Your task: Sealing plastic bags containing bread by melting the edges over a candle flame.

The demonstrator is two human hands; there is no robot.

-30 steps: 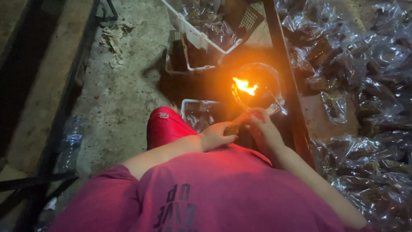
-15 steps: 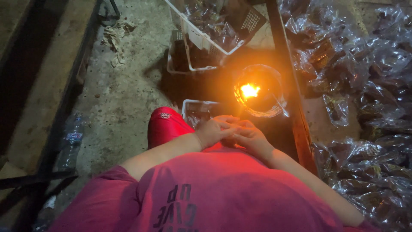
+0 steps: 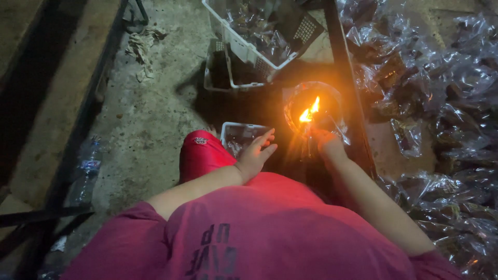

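Observation:
A small flame burns in a round bowl-like holder on the ground in front of my knees. My right hand is stretched out to it and is shut on a small clear plastic packet, whose edge is close beside the flame. My left hand hovers open with fingers spread, just above my red shorts and next to a small clear tray. It holds nothing.
A white basket of clear packets leans on a dark crate beyond the flame. A dark bar runs along the right, with a heap of filled clear packets past it. A plastic bottle lies at the left.
Half a second ago both hands were together at my lap. Now the right hand has reached forward to the flame with the packet, and the left hand has opened and drawn apart.

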